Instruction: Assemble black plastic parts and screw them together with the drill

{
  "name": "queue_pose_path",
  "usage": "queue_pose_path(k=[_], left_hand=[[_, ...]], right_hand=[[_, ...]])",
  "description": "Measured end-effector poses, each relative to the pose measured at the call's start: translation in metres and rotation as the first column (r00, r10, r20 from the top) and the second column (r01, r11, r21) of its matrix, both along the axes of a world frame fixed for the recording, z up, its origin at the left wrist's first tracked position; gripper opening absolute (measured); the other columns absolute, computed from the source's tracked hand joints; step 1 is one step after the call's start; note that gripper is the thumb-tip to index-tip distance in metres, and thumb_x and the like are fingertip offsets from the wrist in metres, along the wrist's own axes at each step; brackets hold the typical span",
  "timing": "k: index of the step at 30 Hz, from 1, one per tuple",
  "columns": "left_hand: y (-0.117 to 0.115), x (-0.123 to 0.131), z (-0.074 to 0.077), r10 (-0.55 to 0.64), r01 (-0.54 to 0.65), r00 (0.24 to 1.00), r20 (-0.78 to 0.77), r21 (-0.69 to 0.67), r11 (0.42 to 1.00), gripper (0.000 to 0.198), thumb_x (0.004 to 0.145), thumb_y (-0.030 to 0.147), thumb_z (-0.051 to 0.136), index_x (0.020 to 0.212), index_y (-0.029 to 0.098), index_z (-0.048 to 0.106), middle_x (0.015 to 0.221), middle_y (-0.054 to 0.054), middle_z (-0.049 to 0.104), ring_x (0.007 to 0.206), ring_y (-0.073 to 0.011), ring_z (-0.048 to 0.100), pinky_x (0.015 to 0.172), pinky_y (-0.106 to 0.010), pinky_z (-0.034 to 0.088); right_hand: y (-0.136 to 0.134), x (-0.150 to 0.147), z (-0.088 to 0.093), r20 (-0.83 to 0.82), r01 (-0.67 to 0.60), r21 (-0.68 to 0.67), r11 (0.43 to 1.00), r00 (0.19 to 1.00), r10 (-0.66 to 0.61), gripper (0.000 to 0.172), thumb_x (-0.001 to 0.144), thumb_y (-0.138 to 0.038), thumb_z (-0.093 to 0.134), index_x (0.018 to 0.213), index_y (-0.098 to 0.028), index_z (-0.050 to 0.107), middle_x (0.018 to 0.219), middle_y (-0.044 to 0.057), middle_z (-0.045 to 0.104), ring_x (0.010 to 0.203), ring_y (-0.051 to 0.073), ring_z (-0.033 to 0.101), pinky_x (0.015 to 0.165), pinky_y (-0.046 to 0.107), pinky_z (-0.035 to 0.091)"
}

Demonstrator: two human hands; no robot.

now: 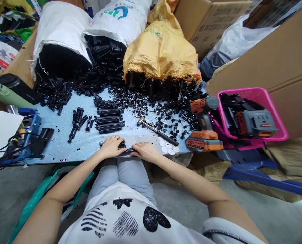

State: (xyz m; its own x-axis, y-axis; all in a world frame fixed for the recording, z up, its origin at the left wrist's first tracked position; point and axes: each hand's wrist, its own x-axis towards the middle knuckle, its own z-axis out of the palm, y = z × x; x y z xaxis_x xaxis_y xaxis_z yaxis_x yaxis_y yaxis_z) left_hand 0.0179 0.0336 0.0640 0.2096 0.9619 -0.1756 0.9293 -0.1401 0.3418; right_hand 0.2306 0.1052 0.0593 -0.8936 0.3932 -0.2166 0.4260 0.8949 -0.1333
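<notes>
At the front edge of the table, my left hand (pixel 112 146) is closed over a black plastic part (pixel 122 144), which shows between thumb and fingers. My right hand (pixel 146 151) lies close beside it, its fingers pressed together on a long black strip (pixel 127 151) running along the edge. Whether the two parts are joined I cannot tell. Just beyond my hands, several black bracket-like parts (pixel 110 127) are stacked in a row. A hammer (pixel 159 131) with a dark handle rests to the right, near white round discs (pixel 169 148).
Black parts spill from white sacks (pixel 61 23) and a yellow sack (pixel 161 51) at the back. Loose black-headed pins (pixel 140 105) cover the middle. An orange cordless drill (pixel 204 125) stands right, by a pink basket (pixel 284 134). A blue tool box (pixel 34 125) is left.
</notes>
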Motion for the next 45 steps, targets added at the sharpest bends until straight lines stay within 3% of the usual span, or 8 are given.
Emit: queue_pose_path(k=[12, 18, 25, 31, 35, 37, 41, 45], left_hand=[[-0.005, -0.004, -0.002, -0.051, 0.050, 0.999, 0.012, 0.101, 0.994, 0.078, 0.059, 0.077, 0.059, 0.112, 0.019, 0.051, 0.108, -0.010, 0.058, 0.100, -0.0294, 0.052, 0.092, -0.042, 0.033], [-0.007, -0.003, -0.007, -0.046, 0.038, 0.997, 0.059, 0.119, 0.992, 0.069, 0.066, 0.070, 0.060, 0.108, 0.017, 0.050, 0.099, -0.011, 0.061, 0.092, -0.0285, 0.057, 0.081, -0.038, 0.041], [-0.014, -0.011, -0.020, -0.049, 0.007, 0.989, 0.141, 0.284, 0.959, 0.047, 0.079, 0.056, 0.055, 0.103, 0.016, 0.054, 0.096, -0.010, 0.062, 0.091, -0.0251, 0.060, 0.078, -0.035, 0.045], [-0.012, 0.002, -0.021, 0.019, -0.049, 0.992, 0.127, 0.242, 0.969, 0.052, 0.079, 0.059, 0.054, 0.107, 0.016, 0.054, 0.099, -0.011, 0.063, 0.095, -0.0259, 0.059, 0.081, -0.035, 0.045], [0.042, 0.029, -0.005, -0.065, 0.041, 0.994, 0.086, 0.253, 0.967, 0.055, 0.084, 0.050, 0.052, 0.127, 0.016, 0.044, 0.119, -0.014, 0.056, 0.114, -0.0284, 0.048, 0.095, -0.041, 0.037], [0.090, 0.039, 0.003, 0.004, -0.026, 0.997, 0.078, 0.277, 0.960, 0.040, 0.092, 0.032, 0.041, 0.130, 0.017, 0.043, 0.121, -0.014, 0.054, 0.115, -0.0272, 0.047, 0.096, -0.042, 0.035], [0.178, 0.045, 0.006, 0.160, -0.167, 0.986, 0.056, 0.168, 0.972, 0.033, 0.085, 0.004, 0.040, 0.112, 0.011, 0.058, 0.109, -0.018, 0.059, 0.107, -0.0277, 0.053, 0.088, -0.040, 0.041], [0.203, 0.044, -0.002, 0.171, -0.183, 0.980, 0.097, 0.126, 0.975, 0.020, 0.078, -0.002, 0.050, 0.089, 0.006, 0.065, 0.090, -0.017, 0.064, 0.091, -0.0256, 0.060, 0.082, -0.036, 0.044]], right_hand=[[-0.010, 0.000, 0.000, -0.085, 0.013, 0.037, 0.999, 0.996, -0.010, 0.039, 0.095, -0.051, 0.035, 0.096, -0.019, 0.057, 0.086, 0.006, 0.063, 0.075, 0.016, 0.058, 0.059, 0.026, 0.026], [-0.014, 0.002, 0.002, -0.169, 0.031, 0.141, 0.989, 0.986, -0.007, 0.040, 0.097, -0.048, 0.030, 0.094, -0.018, 0.058, 0.084, 0.006, 0.062, 0.075, 0.017, 0.054, 0.062, 0.028, 0.025], [-0.016, -0.010, 0.026, -0.194, -0.010, 0.213, 0.977, 0.980, 0.053, 0.038, 0.099, -0.037, 0.028, 0.094, -0.017, 0.059, 0.083, 0.008, 0.062, 0.076, 0.017, 0.051, 0.064, 0.031, 0.024], [0.011, -0.002, 0.024, -0.188, -0.051, 0.216, 0.975, 0.978, 0.093, 0.037, 0.098, -0.040, 0.031, 0.094, -0.017, 0.060, 0.084, 0.008, 0.063, 0.079, 0.018, 0.052, 0.065, 0.031, 0.026], [0.027, 0.025, -0.005, -0.243, 0.014, 0.134, 0.991, 0.970, 0.019, 0.040, 0.096, -0.046, 0.035, 0.097, -0.016, 0.061, 0.088, 0.009, 0.064, 0.081, 0.018, 0.054, 0.068, 0.029, 0.030], [0.027, 0.037, -0.017, -0.265, 0.048, 0.099, 0.994, 0.964, -0.020, 0.040, 0.095, -0.046, 0.036, 0.099, -0.016, 0.061, 0.090, 0.009, 0.064, 0.084, 0.018, 0.055, 0.070, 0.029, 0.033], [0.041, 0.049, -0.020, -0.280, 0.102, 0.070, 0.992, 0.957, -0.079, 0.038, 0.095, -0.046, 0.038, 0.104, -0.017, 0.061, 0.102, 0.010, 0.063, 0.091, 0.021, 0.054, 0.078, 0.031, 0.037], [0.102, 0.041, -0.006, -0.295, 0.470, 0.060, 0.881, 0.851, -0.434, 0.033, 0.096, -0.034, 0.035, 0.106, -0.016, 0.060, 0.105, 0.013, 0.061, 0.097, 0.023, 0.052, 0.081, 0.033, 0.040]])
